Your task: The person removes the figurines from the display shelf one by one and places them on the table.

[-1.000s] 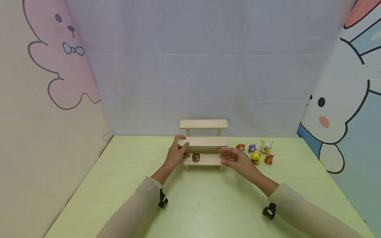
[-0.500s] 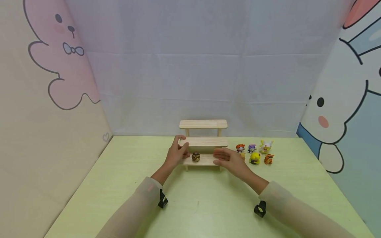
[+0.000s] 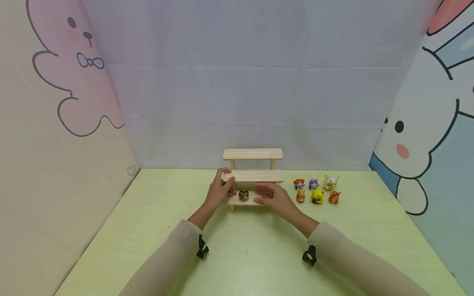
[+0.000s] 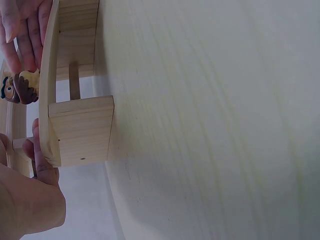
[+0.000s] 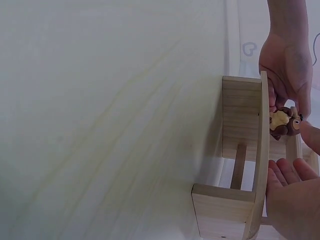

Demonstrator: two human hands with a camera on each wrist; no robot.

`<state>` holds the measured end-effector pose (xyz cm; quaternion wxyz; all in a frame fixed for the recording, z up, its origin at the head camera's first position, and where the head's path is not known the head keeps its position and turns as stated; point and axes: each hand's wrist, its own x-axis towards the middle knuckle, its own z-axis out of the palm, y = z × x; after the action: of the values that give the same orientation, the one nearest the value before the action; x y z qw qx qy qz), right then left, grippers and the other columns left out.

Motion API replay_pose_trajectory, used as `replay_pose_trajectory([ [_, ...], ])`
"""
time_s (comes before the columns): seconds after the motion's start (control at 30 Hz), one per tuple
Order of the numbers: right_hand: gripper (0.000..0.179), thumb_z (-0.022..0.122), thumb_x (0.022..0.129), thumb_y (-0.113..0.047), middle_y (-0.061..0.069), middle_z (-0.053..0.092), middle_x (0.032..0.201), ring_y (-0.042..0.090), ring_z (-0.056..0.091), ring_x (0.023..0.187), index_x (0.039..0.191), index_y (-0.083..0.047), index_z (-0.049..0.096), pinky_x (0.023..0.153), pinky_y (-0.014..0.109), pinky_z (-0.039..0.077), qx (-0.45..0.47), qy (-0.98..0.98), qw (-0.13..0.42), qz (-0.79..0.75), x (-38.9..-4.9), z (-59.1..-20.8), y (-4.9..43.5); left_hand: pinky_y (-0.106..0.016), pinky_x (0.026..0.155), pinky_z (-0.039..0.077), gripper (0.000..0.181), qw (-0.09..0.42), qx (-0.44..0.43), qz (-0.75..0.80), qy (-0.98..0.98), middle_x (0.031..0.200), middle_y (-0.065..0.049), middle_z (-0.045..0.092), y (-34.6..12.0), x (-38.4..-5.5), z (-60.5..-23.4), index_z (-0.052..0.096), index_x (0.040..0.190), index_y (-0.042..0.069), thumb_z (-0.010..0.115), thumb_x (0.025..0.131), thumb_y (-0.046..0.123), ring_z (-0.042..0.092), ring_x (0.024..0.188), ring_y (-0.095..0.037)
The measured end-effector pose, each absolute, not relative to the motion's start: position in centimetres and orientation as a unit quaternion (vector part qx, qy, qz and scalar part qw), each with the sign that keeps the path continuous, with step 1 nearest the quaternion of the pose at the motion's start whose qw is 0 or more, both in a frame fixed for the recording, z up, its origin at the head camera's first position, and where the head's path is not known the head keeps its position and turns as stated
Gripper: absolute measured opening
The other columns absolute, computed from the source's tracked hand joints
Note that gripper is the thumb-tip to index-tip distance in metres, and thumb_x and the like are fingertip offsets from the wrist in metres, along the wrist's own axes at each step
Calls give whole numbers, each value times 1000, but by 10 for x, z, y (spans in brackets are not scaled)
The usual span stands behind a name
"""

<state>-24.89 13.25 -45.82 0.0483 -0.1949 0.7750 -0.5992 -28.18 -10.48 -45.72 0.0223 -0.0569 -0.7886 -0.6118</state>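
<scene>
A three-tier wooden display stand point(image 3: 253, 176) stands at the back of the table. A small brown owl figurine point(image 3: 243, 195) with a cream belly sits upright on its lowest tier. My left hand point(image 3: 220, 189) grips the left end of the middle tier, thumb in front and other fingers behind and below. Over the right part of the lowest tier is my right hand point(image 3: 275, 200), its fingers fairly straight and pointing at the owl. In the right wrist view a small gap shows between the right fingers point(image 5: 283, 172) and the owl point(image 5: 283, 122).
Several small figurines stand in two rows right of the stand, among them a yellow one point(image 3: 317, 197), an orange striped one point(image 3: 334, 197) and a white one point(image 3: 331, 181). A pale cloth wall point(image 3: 177, 123) rises behind the table point(image 3: 237, 250).
My right hand has moved left along the lowest tier toward the owl figurine, uncovering a small orange-yellow figurine on the table. The left hand and the owl have stayed in place.
</scene>
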Motion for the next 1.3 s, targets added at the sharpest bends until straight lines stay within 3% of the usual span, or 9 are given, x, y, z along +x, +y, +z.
replay_pose_trajectory([
  [0.13,50,77,93,-4,24,62,139,38,60,130,139,5,58,109,41,51,-200,775,40,-597,-253,-459,123,-35,70,64,34,19,-61,-614,-786,79,-19,68,-105,-279,-453,49,138,18,59,107,30,73,73,-29],
  [0.27,52,77,93,-4,25,61,140,38,59,131,140,8,57,110,41,50,-205,777,39,-594,-256,-460,113,-36,70,64,35,17,-62,-616,-785,80,-20,68,-105,-280,-453,49,139,18,60,107,30,73,73,-31],
  [0.43,51,77,94,-7,25,61,139,37,59,130,139,5,58,111,43,49,-215,774,37,-594,-258,-461,104,-27,64,62,33,20,-60,-615,-786,76,-12,67,-105,-284,-459,49,136,22,61,107,31,71,66,-17],
  [0.77,43,81,90,-8,18,68,127,34,64,125,130,0,66,107,41,52,-190,782,17,-594,-256,-461,90,-29,65,63,35,22,-57,-614,-787,79,-17,69,-105,-283,-460,50,137,20,61,106,32,72,68,-19],
  [1.3,35,79,92,-12,10,73,119,28,70,115,124,-1,69,99,38,58,-174,797,-4,-578,-254,-465,85,-28,66,63,34,15,-58,-615,-787,79,-12,68,-106,-286,-465,49,136,23,61,106,33,71,68,-17],
])
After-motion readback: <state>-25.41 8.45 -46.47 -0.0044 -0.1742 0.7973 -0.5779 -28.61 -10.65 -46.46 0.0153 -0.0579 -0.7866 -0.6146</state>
